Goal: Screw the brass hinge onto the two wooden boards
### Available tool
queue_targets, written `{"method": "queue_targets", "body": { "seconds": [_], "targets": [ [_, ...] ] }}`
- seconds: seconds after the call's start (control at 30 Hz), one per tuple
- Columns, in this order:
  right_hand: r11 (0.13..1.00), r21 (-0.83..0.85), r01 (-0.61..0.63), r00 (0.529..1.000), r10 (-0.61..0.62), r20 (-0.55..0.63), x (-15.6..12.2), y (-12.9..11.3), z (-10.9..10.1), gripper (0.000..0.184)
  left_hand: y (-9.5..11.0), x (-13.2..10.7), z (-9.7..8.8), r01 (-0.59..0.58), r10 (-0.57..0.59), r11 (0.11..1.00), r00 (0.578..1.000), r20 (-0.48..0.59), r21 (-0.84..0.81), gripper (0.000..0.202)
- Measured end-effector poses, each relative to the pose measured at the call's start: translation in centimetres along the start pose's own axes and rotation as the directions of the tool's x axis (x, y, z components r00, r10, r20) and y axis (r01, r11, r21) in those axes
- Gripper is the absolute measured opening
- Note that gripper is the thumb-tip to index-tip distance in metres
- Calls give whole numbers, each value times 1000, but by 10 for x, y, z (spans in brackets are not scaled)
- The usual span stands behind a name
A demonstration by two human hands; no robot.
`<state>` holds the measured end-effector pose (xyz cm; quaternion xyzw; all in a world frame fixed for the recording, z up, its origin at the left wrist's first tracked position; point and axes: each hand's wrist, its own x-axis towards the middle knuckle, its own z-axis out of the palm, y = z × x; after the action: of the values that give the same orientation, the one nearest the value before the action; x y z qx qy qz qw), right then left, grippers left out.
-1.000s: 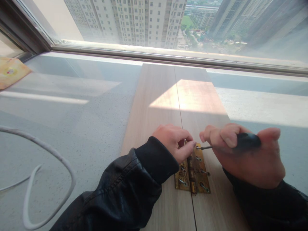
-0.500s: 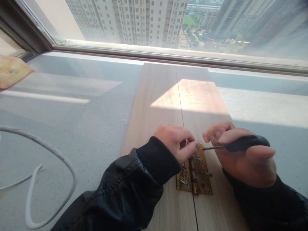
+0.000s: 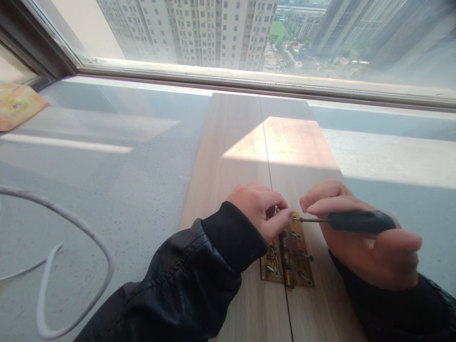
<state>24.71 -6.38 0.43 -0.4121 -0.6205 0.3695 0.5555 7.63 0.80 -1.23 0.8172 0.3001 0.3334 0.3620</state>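
A brass-coloured hinge lies across the seam of two pale wooden boards, with several screws standing tilted in its holes. My left hand is closed in a pinch at the hinge's far end, thumb and forefinger beside the topmost screw. Whatever is between those fingertips is hidden. From the right, my right hand holds a screwdriver by its dark handle, lying across the palm with thumb and fingers loosely around it. The shaft's tip meets the topmost screw.
The boards rest on a speckled white sill below a large window. A white cable curls at the left. Beyond it, an orange-yellow patterned object sits near the window frame.
My right hand's fingers and thumb have shifted around the screwdriver handle, and the hand has moved slightly right and down. The tip stays at the screw. My left hand holds still.
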Motion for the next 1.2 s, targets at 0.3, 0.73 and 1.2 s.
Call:
{"method": "queue_targets", "body": {
  "seconds": [0.3,0.73,1.2],
  "targets": [
    [998,43,54,977,-44,-208,8,-6,8,26,0,1,0,13,-13,1000,1000,16,22,16],
    [994,101,-33,996,24,89,9,-2,-7,47,1,1,0,16,-16,1000,1000,13,5,17],
    [965,155,-210,969,185,162,15,-21,2,49,2,0,-2,16,-16,1000,1000,-23,-6,20]
  ]
}}
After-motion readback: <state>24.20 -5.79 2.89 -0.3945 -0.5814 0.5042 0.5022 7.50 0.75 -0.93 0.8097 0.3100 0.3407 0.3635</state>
